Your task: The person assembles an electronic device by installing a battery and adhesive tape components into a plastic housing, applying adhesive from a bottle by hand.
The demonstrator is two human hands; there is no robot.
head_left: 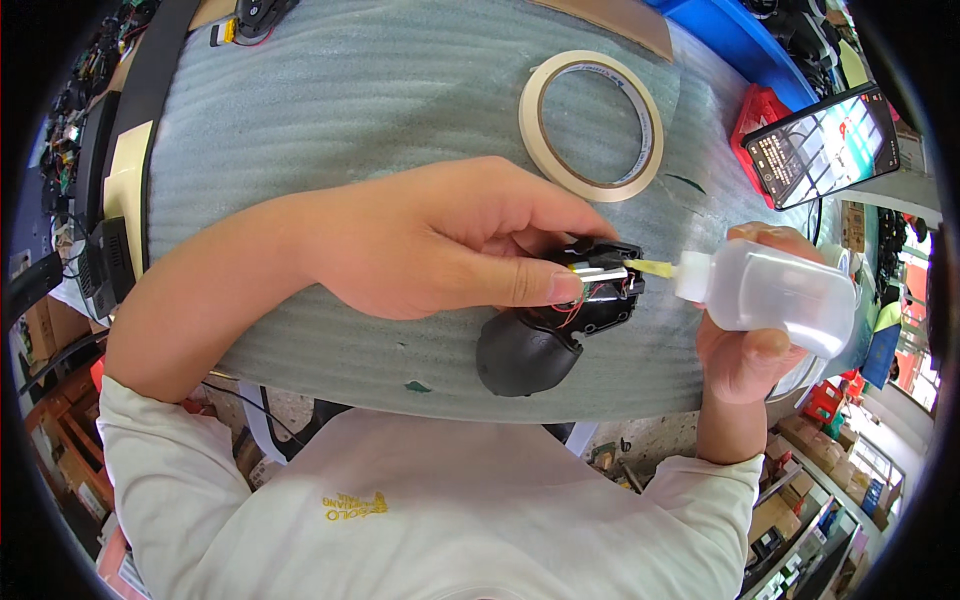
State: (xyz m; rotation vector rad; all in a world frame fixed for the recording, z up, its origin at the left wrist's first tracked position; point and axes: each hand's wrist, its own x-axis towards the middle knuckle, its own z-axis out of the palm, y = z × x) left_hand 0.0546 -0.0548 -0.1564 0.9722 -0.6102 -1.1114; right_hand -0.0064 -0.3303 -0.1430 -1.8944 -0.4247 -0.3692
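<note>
Your two hands are apart from each other, each closed on one thing. Your left hand [450, 240] grips one black plastic device with a rounded shell [525, 357], thumb and fingers pinching its opened housing above the mat, toward the right of centre. Inside the housing you have one slim silver battery [603, 275] and several thin red wires [570, 312], too fine to count.

Your right hand [742, 360] is wrapped around one translucent white plastic bottle [785, 295], tilted on its side, with one pale yellow nozzle [652, 268] pointing left. The nozzle's tip is at the housing's right edge, beside the battery's end; you cannot tell whether it touches.

Beyond your hands, one cream roll of tape [535, 120] lies flat on the grey-green foam mat [330, 120]. At your right, one black smartphone [825, 150] leans against one red plastic holder [757, 112], near one blue plastic bin [750, 45].
</note>
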